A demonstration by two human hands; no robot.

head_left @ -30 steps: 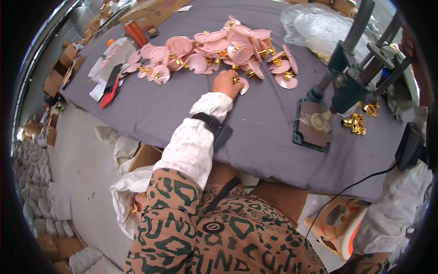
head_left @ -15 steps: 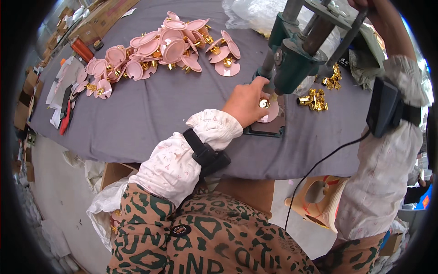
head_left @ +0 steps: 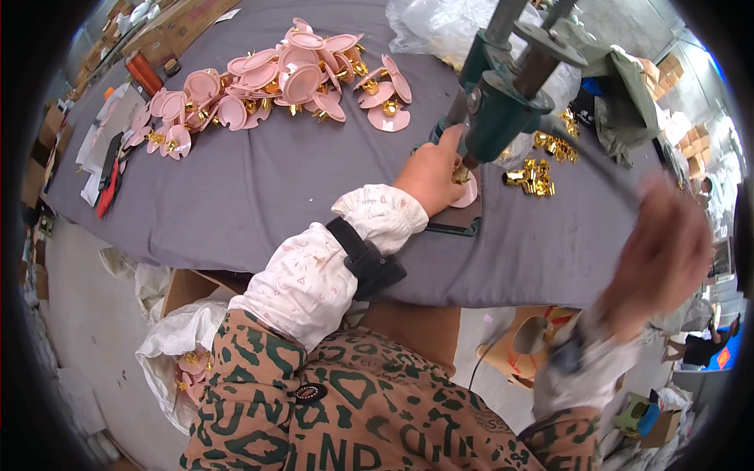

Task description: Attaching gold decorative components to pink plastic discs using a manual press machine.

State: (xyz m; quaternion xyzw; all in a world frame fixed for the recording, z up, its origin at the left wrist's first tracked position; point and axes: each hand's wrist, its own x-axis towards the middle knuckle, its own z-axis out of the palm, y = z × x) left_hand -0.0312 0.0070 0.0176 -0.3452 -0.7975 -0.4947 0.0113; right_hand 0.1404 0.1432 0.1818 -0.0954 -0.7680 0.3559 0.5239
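Note:
A dark green hand press stands on the cloth-covered table, its ram lowered onto a small gold metal fitting. That fitting sits on a pink disc on the press base. My left hand is closed around the fitting and disc from the left, fingers close to the ram tip. Blurred by motion, my right hand is wrapped round the end of the press lever, low at the right. Several loose gold fittings lie right of the press.
A heap of pink discs with gold fittings spreads across the table's far left. Red-handled pliers and a brown spool lie further left. Clear plastic bags rest behind the press. Below the table, a white sack holds pink pieces.
My right hand has swung the lever down and toward me from the upper right. The ram has come down onto the fitting. My left hand stays at the disc.

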